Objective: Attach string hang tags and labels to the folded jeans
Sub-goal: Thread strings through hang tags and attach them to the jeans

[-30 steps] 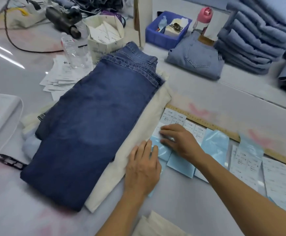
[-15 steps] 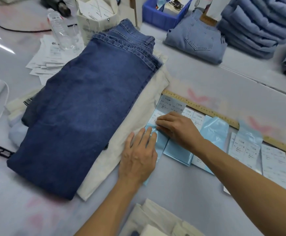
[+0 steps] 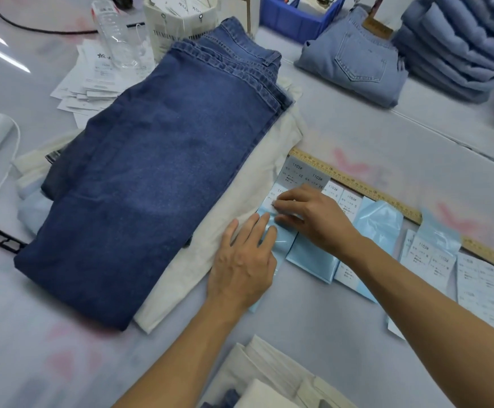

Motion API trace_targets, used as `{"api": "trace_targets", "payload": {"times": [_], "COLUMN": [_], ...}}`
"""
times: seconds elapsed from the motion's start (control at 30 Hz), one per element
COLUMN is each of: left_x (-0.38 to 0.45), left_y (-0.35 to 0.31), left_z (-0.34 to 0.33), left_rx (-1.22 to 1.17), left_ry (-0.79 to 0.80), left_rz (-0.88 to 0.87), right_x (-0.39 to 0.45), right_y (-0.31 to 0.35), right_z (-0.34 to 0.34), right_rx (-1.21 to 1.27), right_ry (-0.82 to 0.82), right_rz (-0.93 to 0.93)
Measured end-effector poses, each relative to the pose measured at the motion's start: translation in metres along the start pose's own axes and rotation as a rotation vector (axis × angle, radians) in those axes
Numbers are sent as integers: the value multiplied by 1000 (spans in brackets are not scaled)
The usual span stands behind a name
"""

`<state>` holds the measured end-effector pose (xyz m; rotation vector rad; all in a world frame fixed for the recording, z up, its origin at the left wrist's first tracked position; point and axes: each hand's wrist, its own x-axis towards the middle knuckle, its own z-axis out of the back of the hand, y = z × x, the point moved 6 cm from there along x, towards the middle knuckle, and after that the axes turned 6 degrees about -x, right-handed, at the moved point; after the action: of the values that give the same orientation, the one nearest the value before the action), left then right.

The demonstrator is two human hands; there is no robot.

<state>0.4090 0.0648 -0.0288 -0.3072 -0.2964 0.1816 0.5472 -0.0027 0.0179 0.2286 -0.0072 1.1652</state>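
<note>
Right hand (image 3: 313, 216) nearer the jeans (image 3: 157, 172) now, fingertips pinching a label sheet (image 3: 278, 195); left hand (image 3: 242, 260) flat beside

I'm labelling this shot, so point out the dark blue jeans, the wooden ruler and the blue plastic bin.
dark blue jeans (image 3: 151, 184), head view, middle of the folded leg panel.
wooden ruler (image 3: 366, 188), head view, its marked top face.
blue plastic bin (image 3: 287, 20), head view, its front wall.
</note>
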Motion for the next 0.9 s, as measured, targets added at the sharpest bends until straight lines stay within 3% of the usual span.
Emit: {"api": "trace_targets", "payload": {"times": [0.1,0.4,0.67,0.9], "left_x": [0,1,1,1], "left_y": [0,-3,-4,-4], "left_z": [-1,6,11,11], "left_rx": [-6,-8,-30,-61], "left_ry": [-23,-85,-79,-99], "left_rz": [4,-12,-1,3], "right_x": [-6,-3,-5,-14], "right_y": [12,19,9,9], "right_z": [1,-2,-1,-2], "right_rx": [-101,-199,-90,-202], "right_ry": [-42,51,9,-101], "right_rz": [59,-7,69,149]}}
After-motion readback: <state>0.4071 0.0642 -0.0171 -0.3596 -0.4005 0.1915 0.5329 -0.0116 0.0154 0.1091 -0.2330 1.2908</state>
